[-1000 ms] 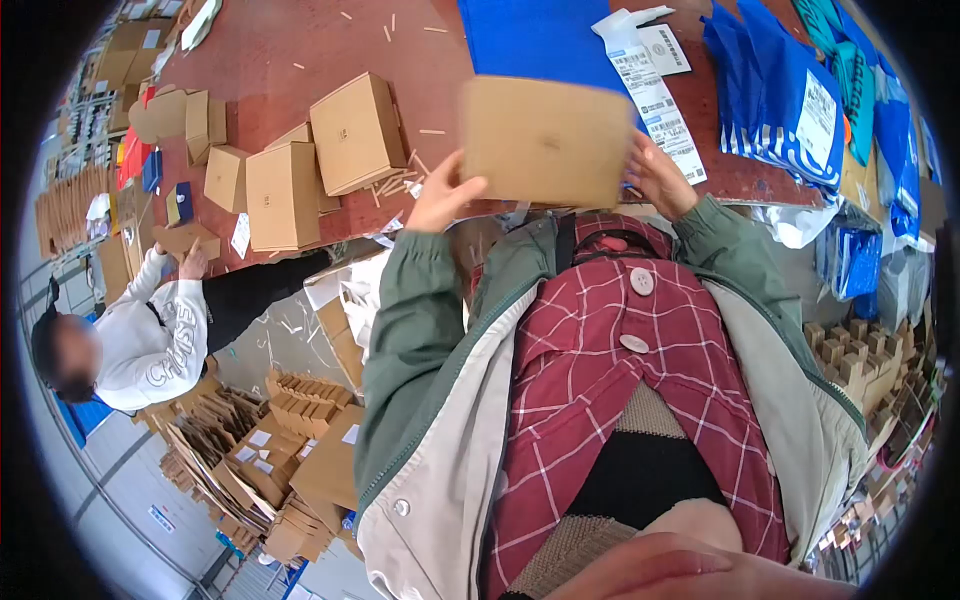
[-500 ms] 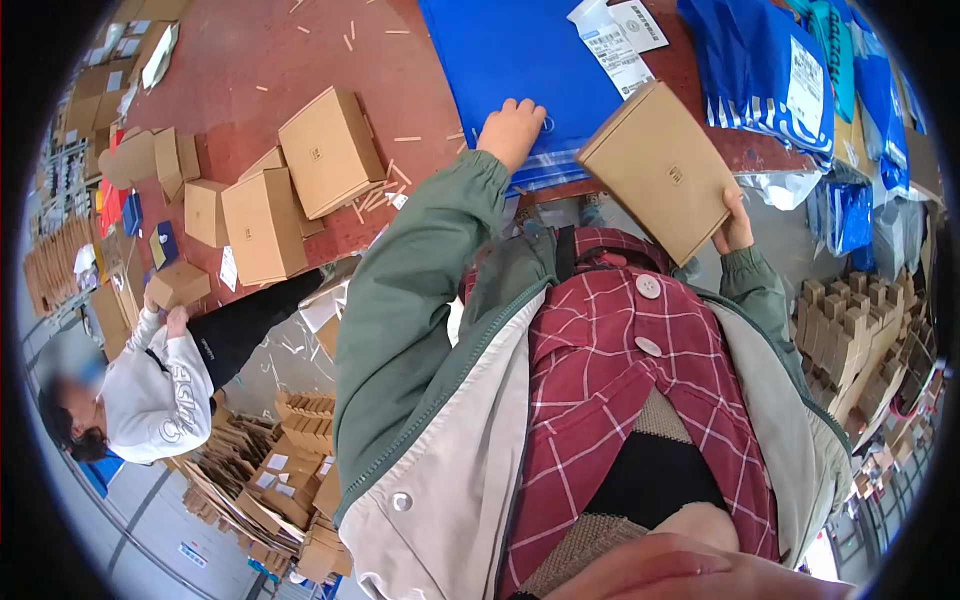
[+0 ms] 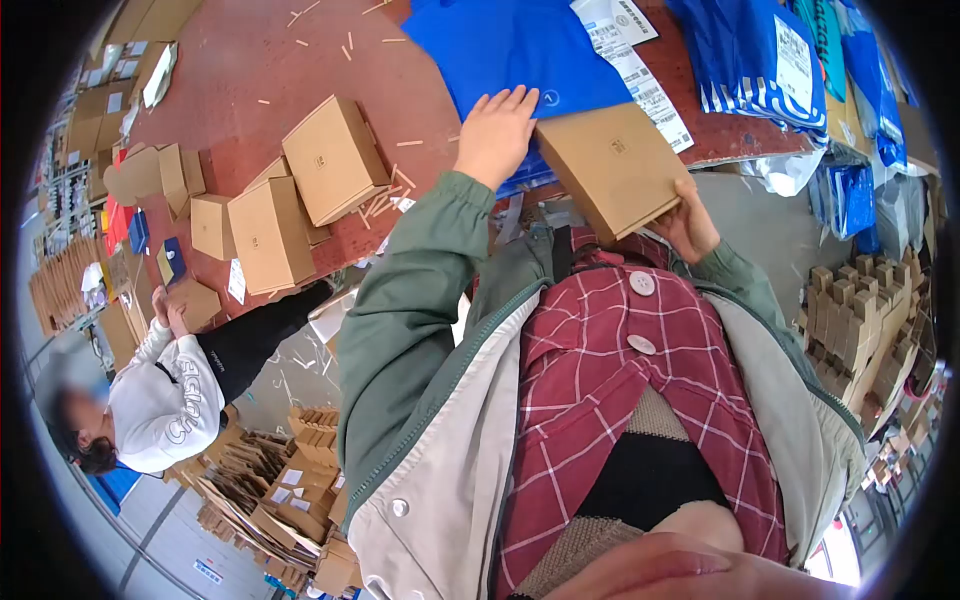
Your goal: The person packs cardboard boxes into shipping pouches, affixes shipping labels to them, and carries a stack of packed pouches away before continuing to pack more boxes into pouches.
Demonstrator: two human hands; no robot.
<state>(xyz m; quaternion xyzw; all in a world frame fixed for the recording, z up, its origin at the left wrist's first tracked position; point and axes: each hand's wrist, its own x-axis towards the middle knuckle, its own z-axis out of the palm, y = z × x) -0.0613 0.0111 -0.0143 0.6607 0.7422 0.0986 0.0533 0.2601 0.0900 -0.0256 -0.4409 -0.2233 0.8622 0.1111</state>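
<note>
My right hand grips the lower right corner of a closed brown cardboard box with a small printed mark on its lid. The box is tilted, and its upper end overlaps the near part of a blue plastic mailing bag. Across the left side of that bag lies my left hand, fingers stretched out and the thumb hidden. A strip of white printed labels lies along the bag's right side, partly behind the box.
More cardboard boxes and thin wooden sticks lie on the red table. Filled blue bags are at the right. A co-worker in a white top handles a box at the left. Stacked cardboard stands lower right.
My right hand has brought the box leftward, closer to my left hand and over the bag's near edge. My left hand has shifted slightly, its fingers now straighter. The bag's surface has moved.
</note>
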